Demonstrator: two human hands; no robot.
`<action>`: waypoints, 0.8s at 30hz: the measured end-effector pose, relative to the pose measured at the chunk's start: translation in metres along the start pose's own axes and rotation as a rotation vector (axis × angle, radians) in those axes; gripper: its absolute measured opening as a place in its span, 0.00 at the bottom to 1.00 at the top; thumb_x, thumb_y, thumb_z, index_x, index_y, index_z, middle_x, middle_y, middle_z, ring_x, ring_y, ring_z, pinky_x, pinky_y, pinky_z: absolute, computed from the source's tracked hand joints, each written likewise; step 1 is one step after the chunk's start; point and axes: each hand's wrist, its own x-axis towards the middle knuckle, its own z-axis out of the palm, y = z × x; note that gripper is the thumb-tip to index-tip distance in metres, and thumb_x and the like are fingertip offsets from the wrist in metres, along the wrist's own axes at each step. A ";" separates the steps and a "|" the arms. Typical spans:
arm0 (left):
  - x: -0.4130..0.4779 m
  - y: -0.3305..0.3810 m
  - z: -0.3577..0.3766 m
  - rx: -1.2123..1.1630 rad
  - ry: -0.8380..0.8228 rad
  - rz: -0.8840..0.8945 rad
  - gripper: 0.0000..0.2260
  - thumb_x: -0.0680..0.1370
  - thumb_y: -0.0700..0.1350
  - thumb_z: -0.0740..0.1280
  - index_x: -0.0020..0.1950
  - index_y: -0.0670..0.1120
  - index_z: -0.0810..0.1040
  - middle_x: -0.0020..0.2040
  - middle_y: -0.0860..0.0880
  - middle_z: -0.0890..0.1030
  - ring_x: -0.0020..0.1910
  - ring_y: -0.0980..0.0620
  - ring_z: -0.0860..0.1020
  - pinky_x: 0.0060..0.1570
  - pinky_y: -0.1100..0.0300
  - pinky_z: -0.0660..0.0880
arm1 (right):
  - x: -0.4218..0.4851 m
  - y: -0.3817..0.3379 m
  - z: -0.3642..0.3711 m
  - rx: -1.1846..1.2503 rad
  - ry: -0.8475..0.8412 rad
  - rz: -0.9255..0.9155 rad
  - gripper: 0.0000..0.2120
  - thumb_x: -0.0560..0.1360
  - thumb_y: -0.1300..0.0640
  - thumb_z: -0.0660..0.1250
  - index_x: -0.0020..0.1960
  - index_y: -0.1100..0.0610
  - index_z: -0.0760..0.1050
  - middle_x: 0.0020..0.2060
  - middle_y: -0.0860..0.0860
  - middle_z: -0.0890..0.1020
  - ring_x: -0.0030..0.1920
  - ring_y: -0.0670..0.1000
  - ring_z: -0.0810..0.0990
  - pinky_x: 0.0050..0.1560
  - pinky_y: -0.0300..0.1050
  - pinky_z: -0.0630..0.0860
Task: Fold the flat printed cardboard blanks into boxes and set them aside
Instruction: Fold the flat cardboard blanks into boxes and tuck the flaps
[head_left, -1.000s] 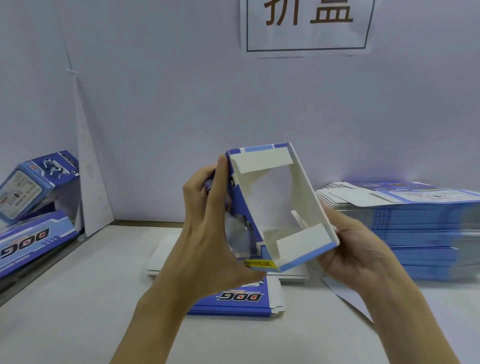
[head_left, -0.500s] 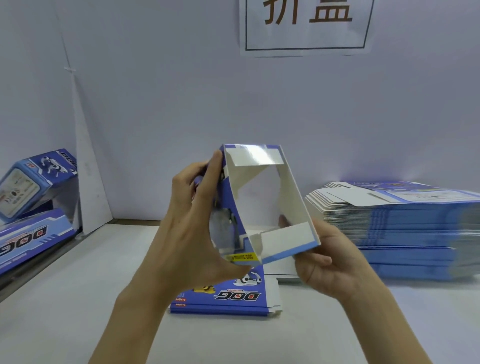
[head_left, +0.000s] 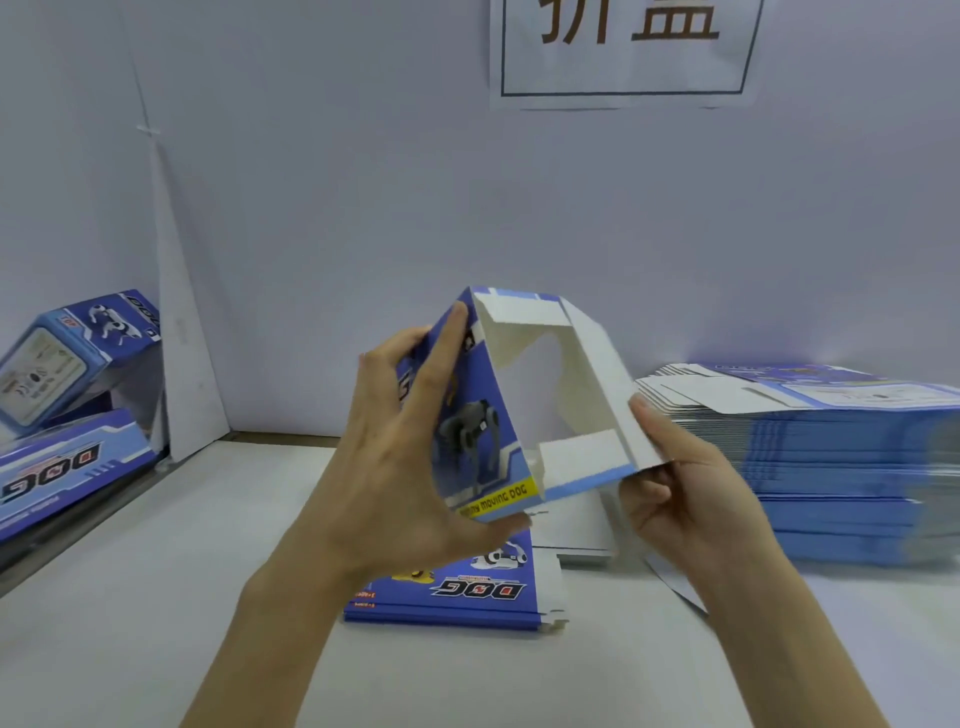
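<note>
I hold a half-formed blue and white printed box (head_left: 524, 415) in the air above the table, its open end facing me and its white inside showing. My left hand (head_left: 410, 452) grips its printed left side, fingers spread along the top edge and thumb under the bottom corner. My right hand (head_left: 680, 493) holds the lower right edge, thumb on the white wall and fingers curled beneath. A few flat blue blanks (head_left: 457, 592) lie on the table just below the box.
A tall stack of flat blanks (head_left: 831, 467) fills the right side of the table. Folded boxes (head_left: 67, 364) lean in a pile at the left by the wall. A paper sign (head_left: 623, 52) hangs on the back wall.
The box has turned so its printed left side with the dog picture now faces me more. Both hands shifted slightly with it, the left spreading wider over the side.
</note>
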 end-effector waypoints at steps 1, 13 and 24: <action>-0.001 -0.001 -0.004 0.001 -0.009 -0.025 0.57 0.58 0.63 0.76 0.79 0.53 0.46 0.70 0.47 0.59 0.70 0.46 0.64 0.67 0.57 0.69 | -0.001 -0.002 -0.001 -0.092 0.014 -0.106 0.06 0.65 0.56 0.70 0.42 0.55 0.76 0.26 0.47 0.77 0.20 0.41 0.71 0.15 0.31 0.63; -0.004 0.000 -0.008 0.068 -0.044 -0.049 0.52 0.59 0.64 0.75 0.78 0.59 0.52 0.69 0.53 0.60 0.67 0.52 0.67 0.61 0.50 0.74 | -0.011 -0.005 -0.001 -0.477 0.186 -0.684 0.20 0.75 0.63 0.71 0.63 0.47 0.77 0.46 0.42 0.83 0.39 0.41 0.82 0.30 0.40 0.80; -0.003 0.004 -0.006 0.078 -0.010 0.001 0.53 0.59 0.62 0.76 0.78 0.54 0.55 0.69 0.52 0.59 0.66 0.51 0.67 0.59 0.54 0.75 | -0.011 -0.002 0.000 -0.506 0.119 -0.888 0.19 0.75 0.66 0.70 0.57 0.45 0.80 0.48 0.39 0.85 0.45 0.36 0.81 0.43 0.30 0.77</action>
